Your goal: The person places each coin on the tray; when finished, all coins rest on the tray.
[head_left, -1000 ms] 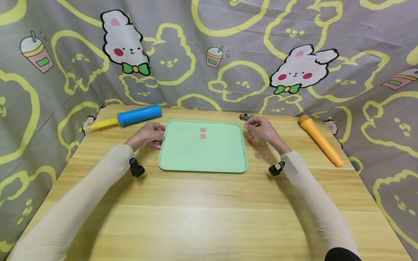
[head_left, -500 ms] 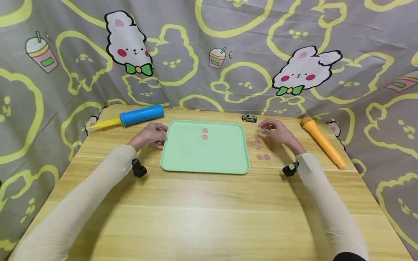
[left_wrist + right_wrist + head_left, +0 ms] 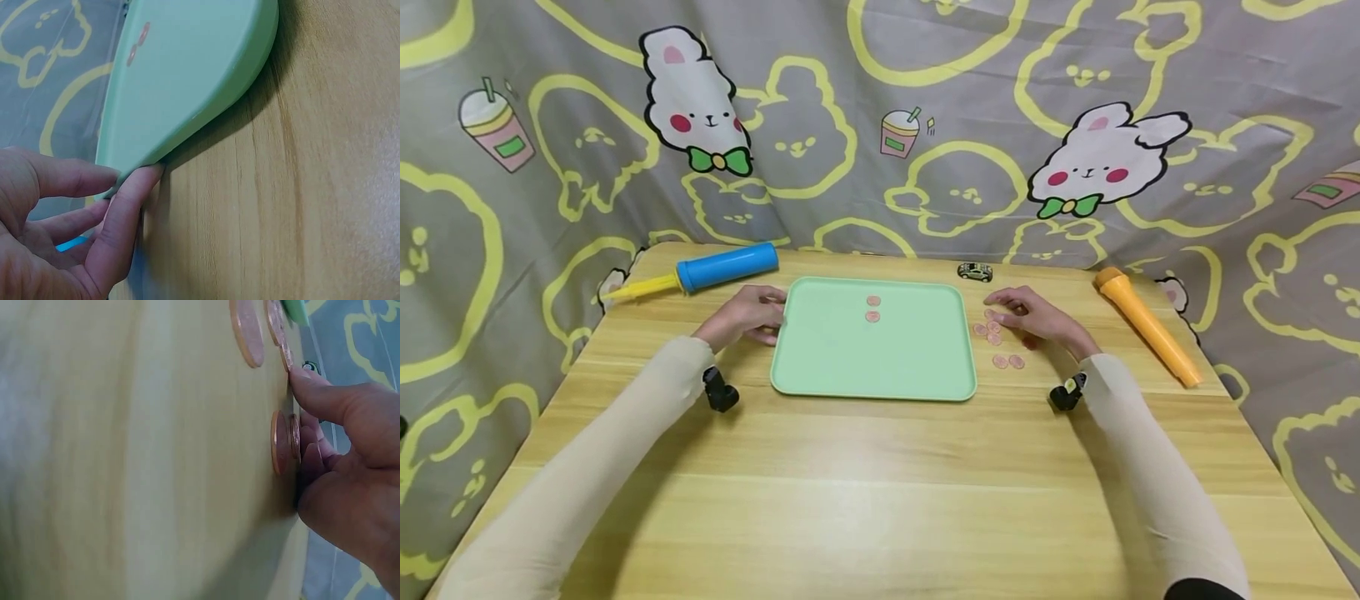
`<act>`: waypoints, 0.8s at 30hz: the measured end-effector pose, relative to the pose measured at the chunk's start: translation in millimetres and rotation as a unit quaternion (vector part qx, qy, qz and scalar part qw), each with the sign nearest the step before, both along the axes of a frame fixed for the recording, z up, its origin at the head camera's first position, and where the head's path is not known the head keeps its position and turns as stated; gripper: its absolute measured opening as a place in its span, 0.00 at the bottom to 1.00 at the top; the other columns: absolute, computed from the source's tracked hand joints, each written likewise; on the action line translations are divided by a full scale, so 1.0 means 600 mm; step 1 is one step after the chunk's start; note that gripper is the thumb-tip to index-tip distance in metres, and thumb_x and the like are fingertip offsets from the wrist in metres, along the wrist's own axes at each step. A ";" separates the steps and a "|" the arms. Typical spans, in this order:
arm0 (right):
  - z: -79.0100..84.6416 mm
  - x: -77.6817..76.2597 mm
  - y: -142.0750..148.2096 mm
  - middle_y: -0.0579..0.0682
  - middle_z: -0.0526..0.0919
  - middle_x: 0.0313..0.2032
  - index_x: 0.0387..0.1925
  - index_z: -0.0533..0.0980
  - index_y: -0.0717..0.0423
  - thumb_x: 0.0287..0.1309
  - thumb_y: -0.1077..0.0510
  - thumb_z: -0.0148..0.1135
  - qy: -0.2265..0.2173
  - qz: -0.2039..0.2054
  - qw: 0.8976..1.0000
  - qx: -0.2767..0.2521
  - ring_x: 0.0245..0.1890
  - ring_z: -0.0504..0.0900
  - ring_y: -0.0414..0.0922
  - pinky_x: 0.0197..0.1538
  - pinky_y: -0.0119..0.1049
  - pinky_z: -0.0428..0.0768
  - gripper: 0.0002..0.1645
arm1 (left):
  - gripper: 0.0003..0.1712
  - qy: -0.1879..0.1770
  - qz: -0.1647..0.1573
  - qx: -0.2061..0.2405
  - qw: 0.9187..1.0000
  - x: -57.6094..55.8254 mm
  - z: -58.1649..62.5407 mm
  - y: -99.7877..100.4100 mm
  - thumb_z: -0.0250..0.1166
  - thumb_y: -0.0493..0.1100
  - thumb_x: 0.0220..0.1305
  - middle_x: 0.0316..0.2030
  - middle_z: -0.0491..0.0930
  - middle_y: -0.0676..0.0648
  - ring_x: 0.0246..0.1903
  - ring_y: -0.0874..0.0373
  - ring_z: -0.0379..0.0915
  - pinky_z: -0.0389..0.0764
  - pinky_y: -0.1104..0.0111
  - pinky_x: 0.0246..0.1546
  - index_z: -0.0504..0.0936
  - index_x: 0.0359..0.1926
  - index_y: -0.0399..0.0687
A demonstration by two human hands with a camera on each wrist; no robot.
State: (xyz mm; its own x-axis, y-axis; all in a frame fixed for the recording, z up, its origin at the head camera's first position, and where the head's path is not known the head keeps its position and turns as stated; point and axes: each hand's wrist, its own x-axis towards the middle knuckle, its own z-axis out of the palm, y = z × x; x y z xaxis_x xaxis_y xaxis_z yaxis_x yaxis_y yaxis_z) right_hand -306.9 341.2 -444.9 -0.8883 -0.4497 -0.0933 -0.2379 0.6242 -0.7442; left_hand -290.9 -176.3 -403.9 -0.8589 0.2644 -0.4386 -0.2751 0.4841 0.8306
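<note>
A light green tray (image 3: pixel 880 362) lies on the table, with two copper-coloured coins (image 3: pixel 873 301) on it near the far side. My left hand (image 3: pixel 747 315) grips the tray's left rim, thumb and finger pinching the edge in the left wrist view. Several more copper coins (image 3: pixel 994 339) lie loose to the right of the tray. Over the farthest of them is my right hand (image 3: pixel 1036 318), its fingers loosely extended. In the right wrist view its thumb touches a coin (image 3: pixel 287 356) at the edge; other fingertips are partly hidden. Two coins (image 3: pixel 280 442) lie under that palm.
A small toy car (image 3: pixel 975 272) stands behind the tray's right corner. At the back left lies a blue and yellow hand pump (image 3: pixel 727 267). An orange toy microphone (image 3: pixel 1150 329) lies at the right. A patterned grey curtain (image 3: pixel 820 117) hangs behind the wooden table (image 3: pixel 865 492).
My right hand has drawn away from the tray's right rim and come down over the loose coins. The left hand keeps its grip on the tray. The view has shifted slightly.
</note>
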 end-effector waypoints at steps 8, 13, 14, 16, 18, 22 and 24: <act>0.003 -0.001 -0.008 0.63 0.75 0.47 0.55 0.76 0.66 0.75 0.68 0.56 0.023 0.026 0.999 0.012 0.46 0.65 0.54 0.50 0.43 0.64 0.11 | 0.40 -0.007 0.002 0.002 1.000 0.001 0.000 0.000 0.57 0.34 0.71 0.72 0.66 0.31 0.56 0.44 0.74 0.90 0.66 0.43 0.56 0.80 0.34; 0.007 -0.001 -0.012 0.61 0.72 0.38 0.52 0.74 0.66 0.75 0.68 0.56 0.043 0.031 0.998 0.040 0.38 0.66 0.51 0.44 0.39 0.66 0.08 | 0.40 -0.009 0.006 0.006 1.000 0.000 -0.003 -0.003 0.57 0.35 0.71 0.72 0.65 0.31 0.57 0.45 0.73 0.90 0.65 0.44 0.56 0.80 0.34; 0.008 -0.002 -0.013 0.61 0.72 0.39 0.52 0.73 0.66 0.75 0.68 0.56 0.045 0.032 0.998 0.044 0.38 0.66 0.51 0.44 0.39 0.66 0.08 | 0.40 -0.008 0.007 0.005 1.000 0.000 -0.003 -0.004 0.57 0.35 0.71 0.72 0.65 0.31 0.57 0.44 0.73 0.90 0.65 0.44 0.56 0.80 0.34; 0.012 -0.002 -0.016 0.62 0.71 0.41 0.51 0.72 0.66 0.75 0.68 0.57 0.046 0.032 0.997 0.045 0.40 0.67 0.51 0.46 0.40 0.67 0.07 | 0.40 -0.007 0.011 0.006 1.000 0.001 -0.002 -0.004 0.57 0.35 0.71 0.73 0.64 0.31 0.57 0.44 0.73 0.90 0.66 0.43 0.56 0.80 0.34; 0.016 -0.004 -0.017 0.63 0.72 0.44 0.49 0.70 0.67 0.75 0.68 0.57 0.042 0.027 0.998 0.047 0.44 0.68 0.53 0.49 0.41 0.68 0.07 | 0.39 -0.005 0.011 0.006 1.000 0.002 0.000 -0.003 0.57 0.35 0.71 0.74 0.63 0.31 0.58 0.44 0.73 0.90 0.66 0.43 0.56 0.80 0.33; 0.021 -0.007 -0.023 0.62 0.78 0.41 0.45 0.71 0.66 0.74 0.67 0.58 0.063 -0.007 0.996 0.065 0.42 0.75 0.51 0.45 0.33 0.74 0.05 | 0.39 -0.006 0.015 0.004 1.000 -0.002 -0.001 0.000 0.57 0.34 0.71 0.74 0.63 0.31 0.57 0.44 0.73 0.90 0.67 0.42 0.57 0.79 0.33; 0.024 -0.007 -0.029 0.61 0.80 0.40 0.44 0.74 0.66 0.74 0.66 0.59 0.082 -0.040 0.993 0.080 0.41 0.78 0.51 0.43 0.30 0.77 0.04 | 0.38 -0.007 0.015 0.004 1.000 -0.002 -0.003 0.002 0.57 0.33 0.71 0.73 0.64 0.31 0.57 0.44 0.73 0.90 0.67 0.42 0.57 0.79 0.33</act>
State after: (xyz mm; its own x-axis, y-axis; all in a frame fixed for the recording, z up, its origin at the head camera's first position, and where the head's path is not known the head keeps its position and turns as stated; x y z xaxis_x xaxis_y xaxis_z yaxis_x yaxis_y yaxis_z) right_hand -310.8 323.8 -430.6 -0.9296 -0.3684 -0.0088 -0.2928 0.7528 -0.5895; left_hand -292.2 -175.3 -405.9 -0.8603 0.2423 -0.4485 -0.3008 0.4689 0.8304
